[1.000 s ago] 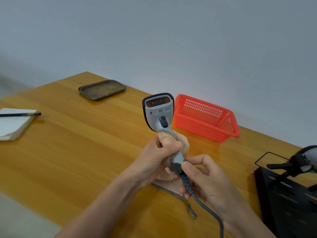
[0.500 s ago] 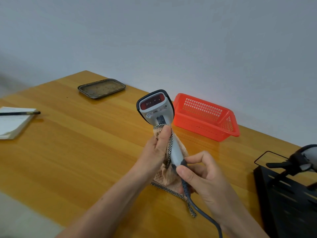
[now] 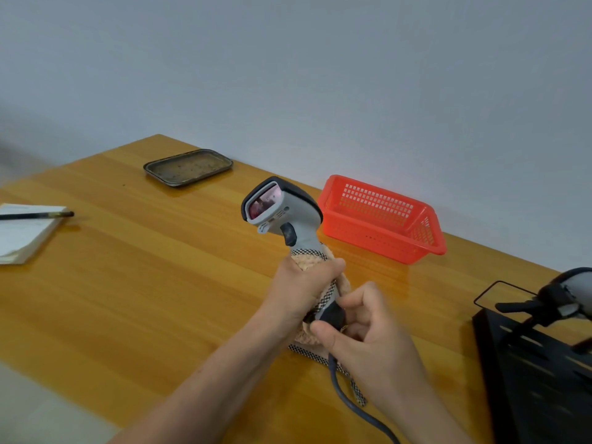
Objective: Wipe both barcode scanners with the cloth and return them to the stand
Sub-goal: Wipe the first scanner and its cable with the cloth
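Observation:
A grey barcode scanner [image 3: 285,213] with a black hood and red window is held upright above the wooden table [image 3: 134,283], its window turned to the left. My left hand [image 3: 301,290] wraps a beige cloth [image 3: 309,261] with a checked border around the scanner's handle. My right hand [image 3: 368,334] pinches the dark base of the handle, where a grey cable [image 3: 346,395] runs down. A second scanner [image 3: 573,293] rests on the black stand [image 3: 538,373] at the right edge, partly cut off.
A red plastic basket [image 3: 381,216] stands behind the scanner near the wall. A dark metal tray [image 3: 188,167] lies at the back left. A notepad [image 3: 25,232] with a pencil [image 3: 35,215] on it sits at the left edge.
The scanner has been twisted so its window now faces left instead of toward me. My left hand with the cloth has slid around the handle.

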